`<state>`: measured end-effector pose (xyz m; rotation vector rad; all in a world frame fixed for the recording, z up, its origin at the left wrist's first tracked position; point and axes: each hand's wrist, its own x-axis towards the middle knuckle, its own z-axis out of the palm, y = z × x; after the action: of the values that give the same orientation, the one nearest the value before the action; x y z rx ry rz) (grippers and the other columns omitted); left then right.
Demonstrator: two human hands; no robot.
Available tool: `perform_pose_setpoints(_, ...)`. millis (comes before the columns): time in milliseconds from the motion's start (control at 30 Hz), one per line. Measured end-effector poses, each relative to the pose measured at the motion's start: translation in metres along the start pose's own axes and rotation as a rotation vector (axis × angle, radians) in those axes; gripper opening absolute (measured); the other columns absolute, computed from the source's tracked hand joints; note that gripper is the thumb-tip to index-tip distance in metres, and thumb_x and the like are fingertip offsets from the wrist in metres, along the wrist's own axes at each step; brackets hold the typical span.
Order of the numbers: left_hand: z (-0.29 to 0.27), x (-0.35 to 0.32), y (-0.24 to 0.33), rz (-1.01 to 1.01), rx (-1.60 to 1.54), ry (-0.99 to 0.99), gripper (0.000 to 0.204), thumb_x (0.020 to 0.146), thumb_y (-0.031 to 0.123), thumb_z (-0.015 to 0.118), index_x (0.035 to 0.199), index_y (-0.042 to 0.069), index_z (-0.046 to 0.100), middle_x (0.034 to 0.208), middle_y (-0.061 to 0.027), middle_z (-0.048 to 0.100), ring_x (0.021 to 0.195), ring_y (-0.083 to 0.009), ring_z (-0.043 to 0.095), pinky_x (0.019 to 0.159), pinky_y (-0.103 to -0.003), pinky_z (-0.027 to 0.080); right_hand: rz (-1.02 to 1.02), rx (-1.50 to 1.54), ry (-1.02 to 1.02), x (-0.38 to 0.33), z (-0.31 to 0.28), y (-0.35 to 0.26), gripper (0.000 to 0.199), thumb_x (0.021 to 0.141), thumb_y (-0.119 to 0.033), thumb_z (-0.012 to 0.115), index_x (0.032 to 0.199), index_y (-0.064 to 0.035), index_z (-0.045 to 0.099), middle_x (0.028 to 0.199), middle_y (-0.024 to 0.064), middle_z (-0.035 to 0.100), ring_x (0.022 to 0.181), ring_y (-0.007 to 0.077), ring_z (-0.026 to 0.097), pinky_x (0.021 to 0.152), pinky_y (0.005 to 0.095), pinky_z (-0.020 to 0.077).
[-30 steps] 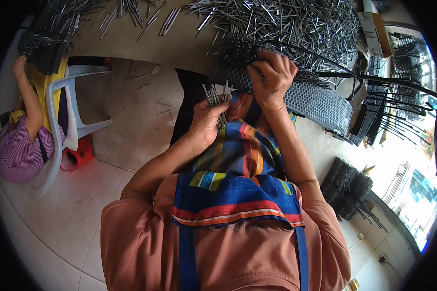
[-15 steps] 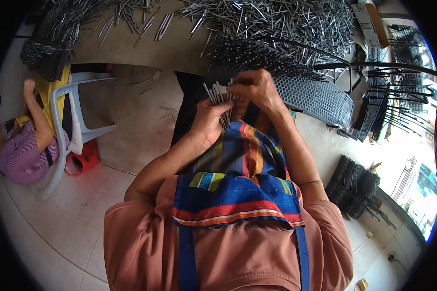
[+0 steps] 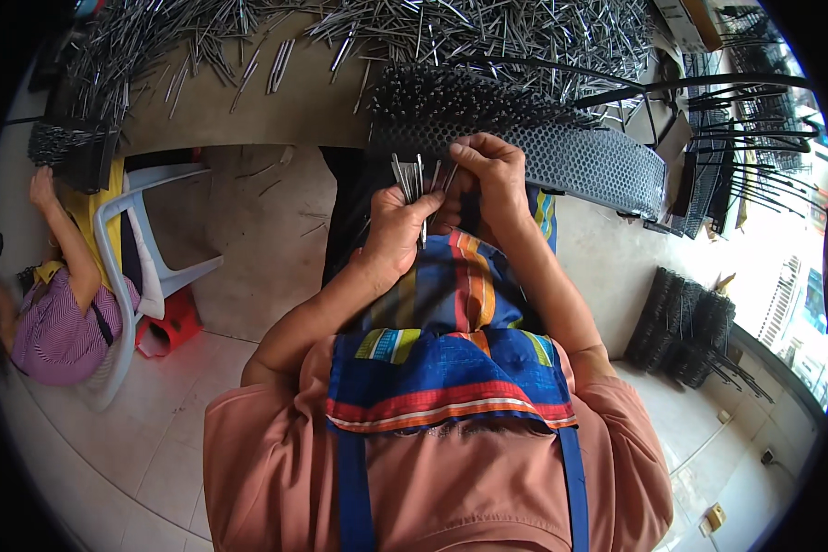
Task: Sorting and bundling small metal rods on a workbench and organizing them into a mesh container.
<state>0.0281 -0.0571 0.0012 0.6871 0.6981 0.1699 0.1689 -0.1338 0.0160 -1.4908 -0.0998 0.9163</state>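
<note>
Steel pins in left hand's closed grip, right hand pinching one, perforated panel alongside.

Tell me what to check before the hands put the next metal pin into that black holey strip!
1. Pins ready: the left hand grips a small bunch of metal pins, tips up. Ok.
2. One pin picked out: the right hand pinches at the bunch, but whether it has just one cannot tell.
3. Strip within reach: the black perforated strip lies right above both hands, at the table edge. Ok.
4. Free holes: the strip's right part shows open holes; its left part bristles with pins. Ok.
5. More supply: loose pins cover the table. Ok.
6. Strip held steady: cannot tell.
</note>
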Motion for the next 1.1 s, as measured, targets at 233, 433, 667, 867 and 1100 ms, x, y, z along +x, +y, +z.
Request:
perform_pose_setpoints(233, -0.01, -0.005, -0.01, -0.075, -0.092, 0.073, 0.013, 0.093, 0.009, 0.058, 0.097, 0.002, 0.069, 0.079, -0.0078, 0.069, 0.067, -0.014, 0.066, 0.059, -0.025, 0.048, -0.042, -0.152, -0.083, -0.013, -0.013, -0.009, 0.004, 0.085, -0.005, 0.069, 0.082, -0.0018, 0.068, 0.066, -0.0002, 0.062, 0.055, 0.0041, 0.051, 0.05, 0.0203, 0.0384)
perform_pose_setpoints(433, -0.02, -0.014, -0.025, -0.251, 0.055, 0.013, 0.014, 0.095, 0.01, 0.055, 0.102, 0.004, 0.064, 0.08, -0.0093, 0.068, 0.073, -0.0181, 0.067, 0.064, -0.026, 0.049, -0.733, -0.234, 0.181, 0.01, -0.006, -0.014, 0.006, 0.081, 0.004, 0.07, 0.085, -0.001, 0.071, 0.074, -0.0023, 0.062, 0.058, 0.0021, 0.048, 0.05, 0.0184, 0.0349)
perform_pose_setpoints(667, 0.004, 0.002, -0.005, -0.213, -0.246, 0.018, 0.017, 0.093, 0.008, 0.057, 0.108, 0.003, 0.064, 0.085, -0.0098, 0.069, 0.078, -0.0213, 0.069, 0.077, -0.036, 0.057, -0.8, -0.374, 0.162, 0.022, 0.004, -0.006, 0.01, 0.075, 0.007, 0.072, 0.084, 0.0014, 0.071, 0.08, 0.0015, 0.065, 0.07, 0.0049, 0.057, 0.063, 0.0186, 0.043)
perform_pose_setpoints(867, -0.001, 0.004, -0.015, -0.236, -0.145, 0.098, 0.019, 0.093, 0.008, 0.058, 0.11, 0.004, 0.064, 0.091, -0.0132, 0.07, 0.08, -0.0243, 0.071, 0.07, -0.037, 0.058, -0.845, -0.495, 0.235, 0.027, 0.015, -0.005, 0.009, 0.074, 0.002, 0.075, 0.081, -0.0005, 0.071, 0.075, 0.0048, 0.065, 0.065, 0.0109, 0.06, 0.058, 0.023, 0.0451)
perform_pose_setpoints(1100, -0.005, 0.002, -0.02, -0.166, -0.147, 0.107, 0.015, 0.09, 0.005, 0.059, 0.105, 0.005, 0.063, 0.088, -0.0129, 0.07, 0.076, -0.0229, 0.071, 0.064, -0.035, 0.057, -0.831, -0.679, 0.181, 0.025, 0.018, -0.02, 0.009, 0.073, 0.002, 0.075, 0.081, 0.0021, 0.071, 0.073, 0.0062, 0.065, 0.064, 0.01, 0.06, 0.058, 0.0237, 0.0448)
